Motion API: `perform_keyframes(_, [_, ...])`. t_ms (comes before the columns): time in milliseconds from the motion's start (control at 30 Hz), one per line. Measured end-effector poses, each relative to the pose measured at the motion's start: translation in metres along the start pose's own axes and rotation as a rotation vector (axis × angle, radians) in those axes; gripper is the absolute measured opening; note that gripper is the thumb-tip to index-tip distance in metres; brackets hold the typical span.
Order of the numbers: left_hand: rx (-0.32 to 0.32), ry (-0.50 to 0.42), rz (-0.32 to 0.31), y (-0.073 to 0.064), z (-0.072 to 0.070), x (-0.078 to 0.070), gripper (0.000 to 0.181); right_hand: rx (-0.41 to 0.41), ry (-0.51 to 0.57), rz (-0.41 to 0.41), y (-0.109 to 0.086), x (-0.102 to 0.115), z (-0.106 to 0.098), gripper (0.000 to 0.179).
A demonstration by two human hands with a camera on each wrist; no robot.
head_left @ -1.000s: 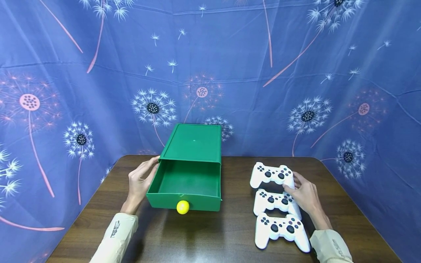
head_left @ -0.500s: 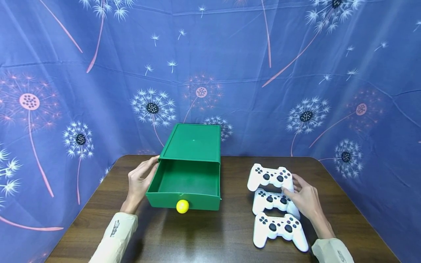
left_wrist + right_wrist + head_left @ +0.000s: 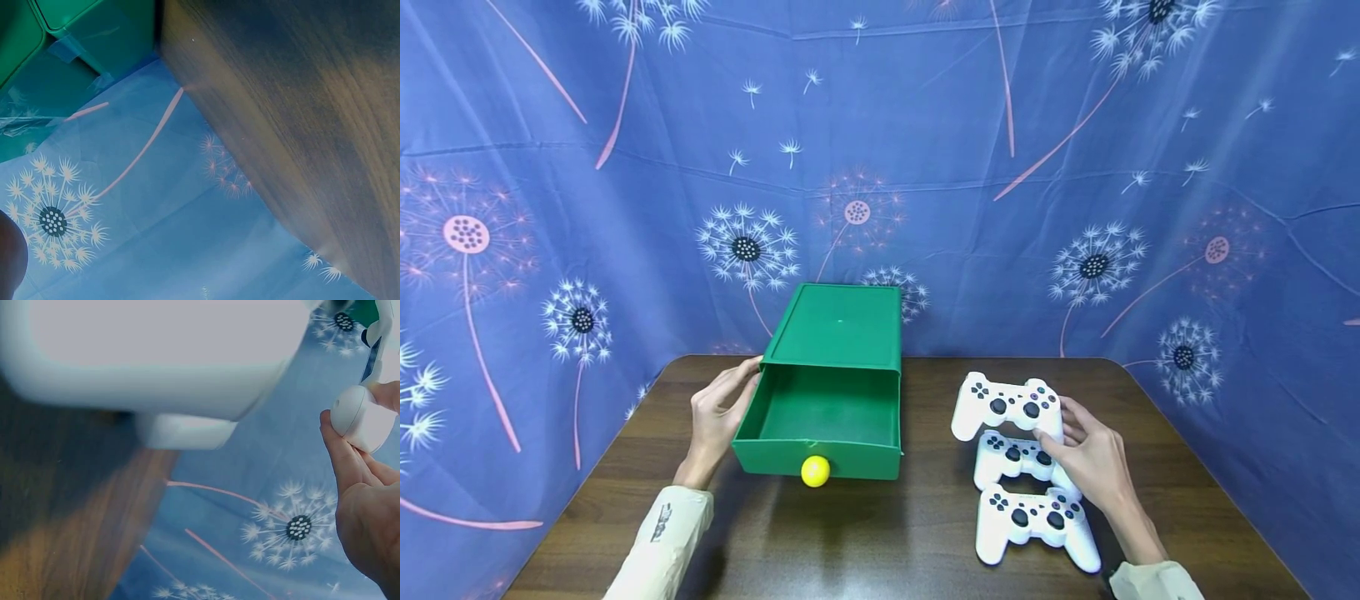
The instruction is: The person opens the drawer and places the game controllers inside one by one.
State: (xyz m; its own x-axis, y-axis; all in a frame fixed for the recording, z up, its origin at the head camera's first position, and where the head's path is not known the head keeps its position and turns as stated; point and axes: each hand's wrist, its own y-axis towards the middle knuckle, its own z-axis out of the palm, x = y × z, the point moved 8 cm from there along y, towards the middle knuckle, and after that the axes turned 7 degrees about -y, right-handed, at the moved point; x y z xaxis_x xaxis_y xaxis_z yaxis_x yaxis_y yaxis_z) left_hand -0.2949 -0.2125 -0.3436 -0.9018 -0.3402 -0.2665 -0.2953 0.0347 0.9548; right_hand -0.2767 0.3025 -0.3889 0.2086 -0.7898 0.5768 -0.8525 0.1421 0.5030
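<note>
A green drawer box (image 3: 847, 325) stands on the table with its drawer (image 3: 820, 459) pulled out; a yellow ball knob (image 3: 815, 471) sits on the drawer front. My left hand (image 3: 715, 419) touches the box's left side with fairly straight fingers. On the right, my right hand (image 3: 1092, 457) pinches one grip of a white game controller (image 3: 1009, 406) between thumb and fingers. In the right wrist view that controller's grip (image 3: 362, 419) shows between them. Two more white controllers lie below it, a middle controller (image 3: 1017, 460) and a front controller (image 3: 1034, 523).
The brown wooden table (image 3: 850, 550) has its far edge close to a blue dandelion-print cloth (image 3: 955, 208) that hangs behind and at both sides. Table surface lies between the drawer box and the controllers.
My right hand has moved left with the controller, which now stands off the table, over the middle one's back edge. My left hand and the drawer box have stayed put.
</note>
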Motion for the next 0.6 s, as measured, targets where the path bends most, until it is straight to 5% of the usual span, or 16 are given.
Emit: perform_keyframes(600, [0.005, 0.007, -0.003, -0.001, -0.001, 0.001, 0.058, -0.063, 0.115, -0.063, -0.004, 0.050, -0.012, 0.061])
